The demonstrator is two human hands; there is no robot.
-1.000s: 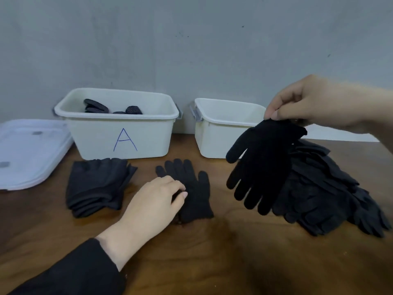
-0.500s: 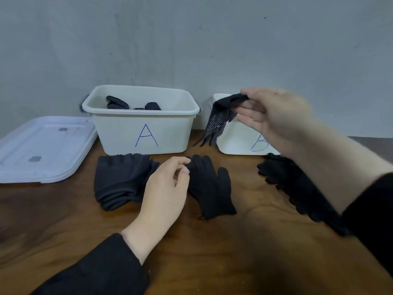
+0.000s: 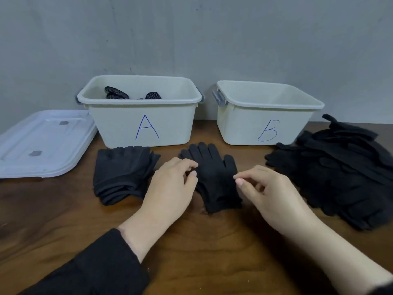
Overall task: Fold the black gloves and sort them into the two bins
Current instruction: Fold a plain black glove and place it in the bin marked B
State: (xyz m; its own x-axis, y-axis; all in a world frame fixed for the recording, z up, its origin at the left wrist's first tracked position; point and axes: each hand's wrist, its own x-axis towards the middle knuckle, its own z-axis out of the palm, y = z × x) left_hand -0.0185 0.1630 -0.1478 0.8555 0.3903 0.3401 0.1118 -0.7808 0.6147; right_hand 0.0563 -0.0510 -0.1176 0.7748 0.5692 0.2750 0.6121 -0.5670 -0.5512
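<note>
Two bins stand at the back of the table (image 3: 202, 241): bin A (image 3: 146, 116) on the left with a few dotted gloves (image 3: 116, 95) showing inside, bin B (image 3: 265, 118) on the right, interior not visible from this angle. Half a second ago the right hand held a dotted glove up between the two bins; now that glove is gone from the hand. Likely dropped into a bin, but which one cannot be told.

Right hand (image 3: 274, 194) is back down at the table, just right of the single plain glove (image 3: 212, 177) that lies flat, fingers pointing toward the bins. Its fingers are loosely curled, thumb and forefinger close together, grasping nothing. Left hand (image 3: 170, 188) sits at the glove's left edge, fingers curled; fingertips are at or on the fabric, but whether they pinch it cannot be told. That hand has barely moved over the last second.

Folded stack (image 3: 123, 173) of plain gloves rests in front of bin A, touching nothing else. Loose pile (image 3: 340, 173) of unsorted gloves lies right of bin B, large. Two stacked lids (image 3: 42, 141) sit at far left.

Judgement: one sorting cycle has just closed; both hands are converging on the flat glove, so folding it looks like the step in hand. Much of the pile is left.
</note>
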